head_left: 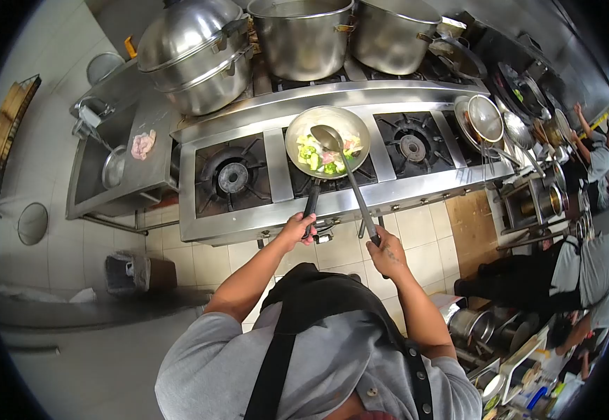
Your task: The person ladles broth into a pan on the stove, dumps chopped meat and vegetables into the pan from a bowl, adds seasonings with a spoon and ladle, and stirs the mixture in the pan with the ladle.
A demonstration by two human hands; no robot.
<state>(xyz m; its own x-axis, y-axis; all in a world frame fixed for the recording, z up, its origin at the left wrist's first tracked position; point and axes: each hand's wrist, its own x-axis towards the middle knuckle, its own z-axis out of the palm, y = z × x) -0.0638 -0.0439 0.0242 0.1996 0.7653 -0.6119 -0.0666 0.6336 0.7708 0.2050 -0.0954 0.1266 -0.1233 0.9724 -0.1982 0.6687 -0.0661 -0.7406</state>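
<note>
My left hand [296,232] is closed round the black handle of a frying pan [295,133] that sits over the middle front burner of the steel stove. Green vegetables and pale and pink pieces [329,167] lie in the pan. My right hand [387,253] grips the dark handle of a long ladle [327,138], whose bowl is inside the pan above the food.
Large steel pots [303,42] stand along the stove's back. Bare burners [233,178] flank the pan. Strainers [485,117] lie at the stove's right end. A sink [114,166] is at left, a bin [140,274] below. Two other people [602,276] stand at far right.
</note>
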